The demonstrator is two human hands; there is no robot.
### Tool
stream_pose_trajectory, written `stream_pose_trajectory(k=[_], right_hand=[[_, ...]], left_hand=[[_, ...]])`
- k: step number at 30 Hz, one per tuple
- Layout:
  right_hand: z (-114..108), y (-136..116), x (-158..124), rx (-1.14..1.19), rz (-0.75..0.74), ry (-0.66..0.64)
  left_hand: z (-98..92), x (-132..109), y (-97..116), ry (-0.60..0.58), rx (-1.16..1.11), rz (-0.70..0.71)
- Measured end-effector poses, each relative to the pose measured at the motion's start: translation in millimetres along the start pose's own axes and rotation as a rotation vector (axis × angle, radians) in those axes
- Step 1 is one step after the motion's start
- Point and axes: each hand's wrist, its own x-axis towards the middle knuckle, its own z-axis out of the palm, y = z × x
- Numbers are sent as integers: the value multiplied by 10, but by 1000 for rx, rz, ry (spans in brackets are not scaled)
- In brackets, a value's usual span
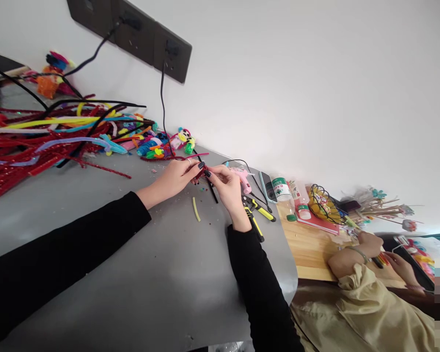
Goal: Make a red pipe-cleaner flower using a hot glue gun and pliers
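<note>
Over the grey table [161,274], my left hand [178,178] pinches a small piece of red glittery pipe cleaner [202,172], partly hidden behind the fingers. My right hand [227,188] meets it there, thumb and finger closed on the same red piece. A short pale yellow pipe cleaner [195,209] lies on the table just below the hands. Close by on the right are a pink hot glue gun [244,180] and pliers with yellow-and-black handles [258,215].
Loose pipe cleaners [40,142] are heaped at the left, beside small colourful figures [183,139]. A phone [268,187] and bottles [281,190] stand along the wall. At the right, a co-worker's hands [370,244] are over a wooden table [308,244]. Cords hang from wall sockets [172,51].
</note>
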Motion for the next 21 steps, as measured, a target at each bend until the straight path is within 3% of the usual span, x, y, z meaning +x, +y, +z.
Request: stream_pose_trajectory(k=[12, 21], right_hand=[[29, -6, -14, -100, 20, 76], [14, -84, -32, -115, -50, 57]], left_hand=[[8, 21, -19, 27, -5, 16], [20, 12, -36, 22, -48, 8]])
